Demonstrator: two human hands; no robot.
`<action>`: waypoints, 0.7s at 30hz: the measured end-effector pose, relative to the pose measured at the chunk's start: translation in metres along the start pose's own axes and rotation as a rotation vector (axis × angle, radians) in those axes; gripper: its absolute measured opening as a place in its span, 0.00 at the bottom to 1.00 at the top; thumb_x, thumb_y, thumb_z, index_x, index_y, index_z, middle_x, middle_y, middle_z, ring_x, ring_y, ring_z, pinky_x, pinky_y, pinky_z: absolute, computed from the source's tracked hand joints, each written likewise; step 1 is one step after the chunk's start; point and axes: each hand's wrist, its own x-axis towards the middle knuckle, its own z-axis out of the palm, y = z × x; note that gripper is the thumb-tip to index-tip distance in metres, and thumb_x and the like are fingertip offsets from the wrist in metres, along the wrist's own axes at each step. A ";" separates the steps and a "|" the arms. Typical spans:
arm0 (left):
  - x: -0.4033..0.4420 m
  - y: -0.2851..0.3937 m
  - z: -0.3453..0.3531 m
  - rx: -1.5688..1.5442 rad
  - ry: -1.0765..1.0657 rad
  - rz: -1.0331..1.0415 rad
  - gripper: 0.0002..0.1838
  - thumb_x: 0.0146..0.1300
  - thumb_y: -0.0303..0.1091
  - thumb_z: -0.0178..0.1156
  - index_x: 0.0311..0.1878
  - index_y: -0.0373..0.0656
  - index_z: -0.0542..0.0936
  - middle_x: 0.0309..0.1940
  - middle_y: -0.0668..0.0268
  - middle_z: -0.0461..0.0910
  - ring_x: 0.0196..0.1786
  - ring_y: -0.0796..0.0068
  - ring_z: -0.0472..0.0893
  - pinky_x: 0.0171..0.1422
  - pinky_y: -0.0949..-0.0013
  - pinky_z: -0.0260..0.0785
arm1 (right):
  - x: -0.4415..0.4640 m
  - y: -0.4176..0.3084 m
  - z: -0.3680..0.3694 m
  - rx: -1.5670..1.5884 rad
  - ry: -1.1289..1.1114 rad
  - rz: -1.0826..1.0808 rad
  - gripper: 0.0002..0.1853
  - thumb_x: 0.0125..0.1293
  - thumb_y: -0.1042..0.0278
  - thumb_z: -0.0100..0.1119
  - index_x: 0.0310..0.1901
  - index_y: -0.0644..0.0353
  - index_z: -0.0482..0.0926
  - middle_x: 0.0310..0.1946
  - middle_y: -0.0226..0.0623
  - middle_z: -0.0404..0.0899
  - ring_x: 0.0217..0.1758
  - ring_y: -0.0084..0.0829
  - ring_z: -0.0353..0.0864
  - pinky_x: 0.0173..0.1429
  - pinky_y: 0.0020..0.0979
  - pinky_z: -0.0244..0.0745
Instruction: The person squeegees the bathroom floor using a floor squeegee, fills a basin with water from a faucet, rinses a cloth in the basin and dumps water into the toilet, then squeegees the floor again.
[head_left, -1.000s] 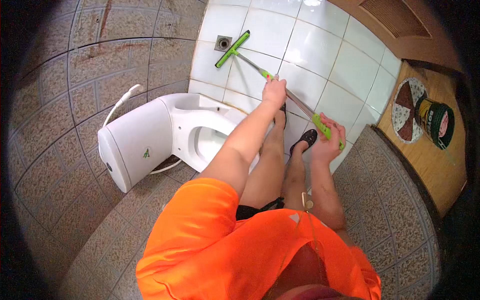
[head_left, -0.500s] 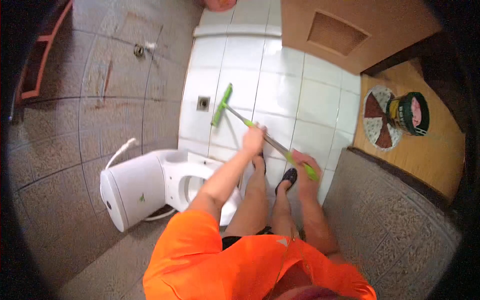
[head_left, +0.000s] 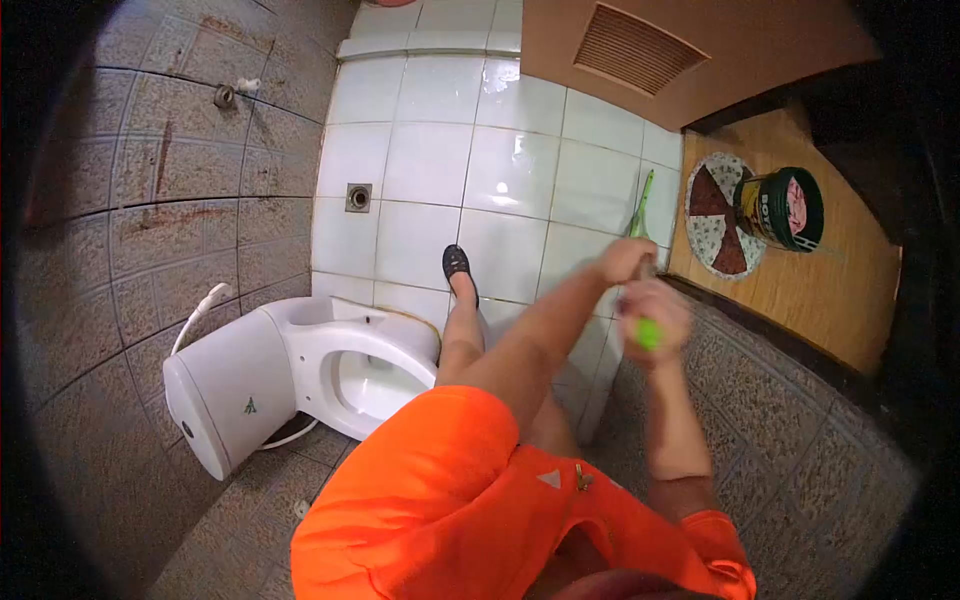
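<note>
A floor squeegee with a green head is on the white tiles at the right, near the doorway edge. My left hand is closed around its pole, just behind the head. Closer to my body, my right hand grips the handle, whose green end sticks out of the fist. That hand is blurred by motion. Seen from above, the pole is steeply foreshortened and mostly hidden by my hands.
On the left stands a white toilet with its bowl open. A square drain is set in the tiled floor. Beyond the sill on the right, a dark green bucket rests on a round mat. A brown door stands at the top.
Both hands have carried the squeegee to the right, from beside the drain to the doorway side. My view and body have shifted, and the hands are closer together.
</note>
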 end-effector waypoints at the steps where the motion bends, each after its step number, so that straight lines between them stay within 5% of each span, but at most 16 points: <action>1: -0.002 -0.014 -0.022 -0.366 -0.037 -0.204 0.08 0.50 0.35 0.61 0.32 0.43 0.78 0.28 0.59 0.80 0.33 0.67 0.80 0.38 0.65 0.71 | 0.011 0.001 0.033 0.054 -0.009 -0.046 0.06 0.44 0.78 0.61 0.21 0.61 0.71 0.20 0.37 0.75 0.22 0.37 0.76 0.31 0.31 0.74; 4: -0.043 -0.033 -0.115 -0.199 -0.009 -0.087 0.06 0.55 0.33 0.60 0.32 0.41 0.78 0.28 0.64 0.80 0.33 0.74 0.78 0.37 0.69 0.70 | 0.034 -0.025 0.125 0.251 -0.041 0.001 0.13 0.51 0.55 0.65 0.26 0.56 0.78 0.24 0.35 0.79 0.27 0.38 0.79 0.30 0.34 0.73; 5: -0.066 -0.019 -0.151 -0.109 0.062 -0.096 0.05 0.55 0.32 0.60 0.32 0.40 0.78 0.29 0.63 0.80 0.34 0.74 0.78 0.37 0.69 0.70 | 0.060 -0.046 0.151 0.335 -0.018 -0.040 0.09 0.47 0.65 0.65 0.21 0.56 0.73 0.19 0.33 0.73 0.21 0.35 0.74 0.25 0.32 0.67; 9: -0.153 0.004 -0.294 0.167 0.256 -0.095 0.05 0.54 0.26 0.63 0.32 0.38 0.76 0.34 0.57 0.80 0.40 0.68 0.80 0.43 0.68 0.71 | 0.111 -0.107 0.249 0.507 -0.216 -0.146 0.14 0.42 0.53 0.66 0.26 0.53 0.78 0.22 0.30 0.73 0.26 0.34 0.75 0.27 0.35 0.69; 13: -0.222 0.023 -0.404 0.423 0.293 -0.019 0.04 0.54 0.25 0.61 0.32 0.39 0.76 0.38 0.54 0.80 0.49 0.58 0.80 0.49 0.67 0.71 | 0.157 -0.161 0.335 0.650 -0.239 -0.158 0.11 0.41 0.58 0.65 0.25 0.52 0.76 0.19 0.28 0.68 0.22 0.32 0.71 0.23 0.34 0.66; 14: -0.232 0.027 -0.421 0.451 0.309 -0.048 0.04 0.55 0.25 0.61 0.33 0.39 0.76 0.40 0.53 0.80 0.50 0.58 0.79 0.49 0.67 0.71 | 0.169 -0.175 0.352 0.688 -0.132 -0.119 0.18 0.43 0.71 0.66 0.13 0.54 0.62 0.13 0.30 0.63 0.14 0.32 0.63 0.16 0.32 0.56; 21: -0.277 0.022 -0.469 0.358 0.402 -0.068 0.04 0.55 0.25 0.61 0.32 0.39 0.75 0.36 0.51 0.80 0.52 0.59 0.78 0.48 0.67 0.70 | 0.180 -0.209 0.416 0.755 -0.194 -0.109 0.17 0.42 0.71 0.66 0.13 0.54 0.63 0.13 0.29 0.63 0.15 0.31 0.64 0.16 0.31 0.57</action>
